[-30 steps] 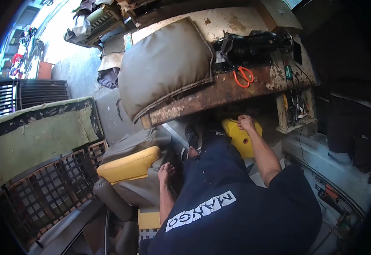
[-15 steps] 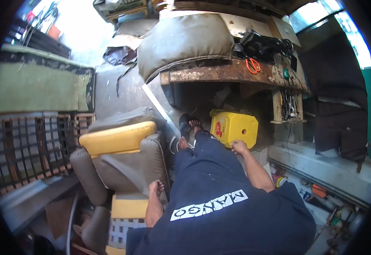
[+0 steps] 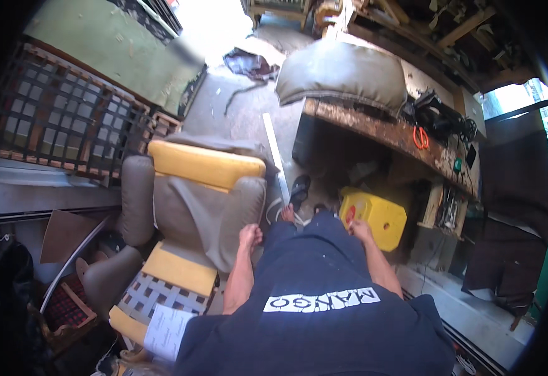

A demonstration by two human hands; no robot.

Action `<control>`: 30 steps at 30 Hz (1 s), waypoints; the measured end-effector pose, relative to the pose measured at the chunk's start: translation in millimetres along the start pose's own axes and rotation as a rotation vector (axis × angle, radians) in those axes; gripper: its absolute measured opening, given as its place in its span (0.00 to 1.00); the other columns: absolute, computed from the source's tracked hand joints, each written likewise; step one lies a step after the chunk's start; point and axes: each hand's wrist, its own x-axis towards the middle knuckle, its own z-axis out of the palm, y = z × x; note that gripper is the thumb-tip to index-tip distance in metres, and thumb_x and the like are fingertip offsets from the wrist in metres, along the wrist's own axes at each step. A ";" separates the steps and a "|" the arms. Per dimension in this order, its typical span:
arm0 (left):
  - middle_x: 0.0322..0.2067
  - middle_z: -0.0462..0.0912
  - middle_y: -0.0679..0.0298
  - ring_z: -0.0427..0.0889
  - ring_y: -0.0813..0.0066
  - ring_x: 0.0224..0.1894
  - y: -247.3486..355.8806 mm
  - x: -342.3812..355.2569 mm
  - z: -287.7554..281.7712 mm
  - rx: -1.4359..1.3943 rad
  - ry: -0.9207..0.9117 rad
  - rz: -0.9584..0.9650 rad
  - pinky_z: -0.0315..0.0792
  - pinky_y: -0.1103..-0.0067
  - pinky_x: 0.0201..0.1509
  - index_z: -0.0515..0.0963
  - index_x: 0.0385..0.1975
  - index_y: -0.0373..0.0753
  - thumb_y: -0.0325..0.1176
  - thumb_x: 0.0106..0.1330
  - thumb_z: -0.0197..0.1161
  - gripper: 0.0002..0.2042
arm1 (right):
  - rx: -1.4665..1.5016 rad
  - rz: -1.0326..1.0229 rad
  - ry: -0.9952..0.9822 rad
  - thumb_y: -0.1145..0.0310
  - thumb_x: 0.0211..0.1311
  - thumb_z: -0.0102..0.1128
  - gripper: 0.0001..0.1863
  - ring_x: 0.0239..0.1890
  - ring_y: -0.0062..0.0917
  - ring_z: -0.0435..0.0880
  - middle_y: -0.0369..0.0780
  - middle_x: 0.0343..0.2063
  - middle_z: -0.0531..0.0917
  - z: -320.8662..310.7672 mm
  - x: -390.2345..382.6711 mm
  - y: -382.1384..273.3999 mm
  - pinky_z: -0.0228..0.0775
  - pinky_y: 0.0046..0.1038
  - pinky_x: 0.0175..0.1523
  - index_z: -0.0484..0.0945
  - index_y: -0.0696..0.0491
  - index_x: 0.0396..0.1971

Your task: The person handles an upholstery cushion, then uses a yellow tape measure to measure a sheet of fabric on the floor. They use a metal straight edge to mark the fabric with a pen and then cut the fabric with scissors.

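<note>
My left hand (image 3: 251,236) is curled closed beside the taupe armchair (image 3: 187,216), with nothing visible in it. My right hand (image 3: 358,229) is curled near my dark trousers, left of a yellow plastic stool (image 3: 384,220); what it holds, if anything, is hidden. The armchair has a yellow foam top edge (image 3: 205,164) and webbing on its seat (image 3: 161,291). A long pale strip (image 3: 275,150) lies on the floor by my feet.
A worn workbench (image 3: 349,122) at the right carries a grey cushion (image 3: 340,75), a sewing machine (image 3: 437,113) and orange scissors (image 3: 420,138). A green padded panel (image 3: 105,50) and webbed frame (image 3: 73,113) stand at left. Dark sheets (image 3: 506,207) hang at far right.
My view has turned to the left, shifting the bench and stool rightward in the picture. My right hand sits further left of the stool than before; both hands stay curled.
</note>
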 end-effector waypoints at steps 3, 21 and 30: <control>0.23 0.78 0.65 0.78 0.74 0.21 -21.4 1.6 -2.3 -0.039 0.007 -0.117 0.75 0.76 0.21 0.76 0.36 0.40 0.31 0.68 0.56 0.04 | -0.282 0.062 0.098 0.54 0.52 0.64 0.20 0.47 0.32 0.86 0.43 0.40 0.88 1.4 8.9 34.7 0.75 0.31 0.54 0.87 0.47 0.43; 0.32 0.81 0.58 0.83 0.62 0.34 43.5 97.8 57.6 0.770 -0.329 -0.235 0.80 0.66 0.40 0.78 0.42 0.35 0.36 0.69 0.55 0.11 | 0.706 0.281 0.256 0.65 0.64 0.55 0.07 0.21 0.18 0.80 0.31 0.24 0.82 -64.1 -61.2 64.6 0.72 0.24 0.21 0.81 0.49 0.35; 0.35 0.82 0.57 0.82 0.65 0.35 106.1 84.6 268.1 0.775 -0.337 0.307 0.78 0.71 0.36 0.78 0.40 0.34 0.35 0.68 0.58 0.10 | 0.907 0.602 0.132 0.67 0.63 0.53 0.06 0.17 0.19 0.71 0.30 0.18 0.72 -0.6 -19.5 253.2 0.61 0.24 0.19 0.74 0.45 0.25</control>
